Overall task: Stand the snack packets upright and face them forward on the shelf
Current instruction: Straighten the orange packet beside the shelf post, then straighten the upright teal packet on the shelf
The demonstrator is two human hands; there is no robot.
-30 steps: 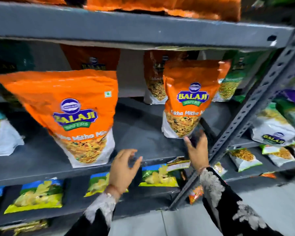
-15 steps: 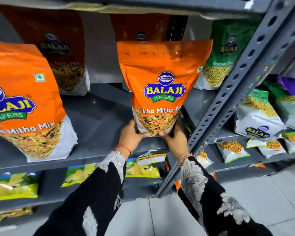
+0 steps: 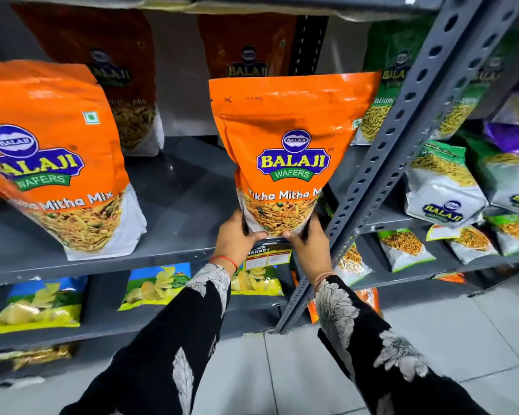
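Note:
An orange Tikha Mitha Mix packet [image 3: 291, 145] stands upright, label forward, at the front right of the grey shelf [image 3: 174, 205]. My left hand [image 3: 235, 239] grips its lower left corner and my right hand [image 3: 307, 247] grips its lower right corner. A second orange packet [image 3: 51, 157] of the same kind stands upright at the front left, facing forward. Two darker orange packets [image 3: 117, 76] stand in shadow at the back of the shelf. A green packet [image 3: 387, 94] stands behind the held one on the right.
A perforated grey upright post [image 3: 402, 151] slants just right of the held packet. Yellow-and-blue chip packets [image 3: 156, 286] lie on the shelf below. White, green and purple packets [image 3: 444, 187] fill the neighbouring rack on the right. Grey floor tiles lie below.
One second ago both hands were open below the shelf edge; they rose and closed on the bottom corners of the right orange packet. My view has moved closer and to the right.

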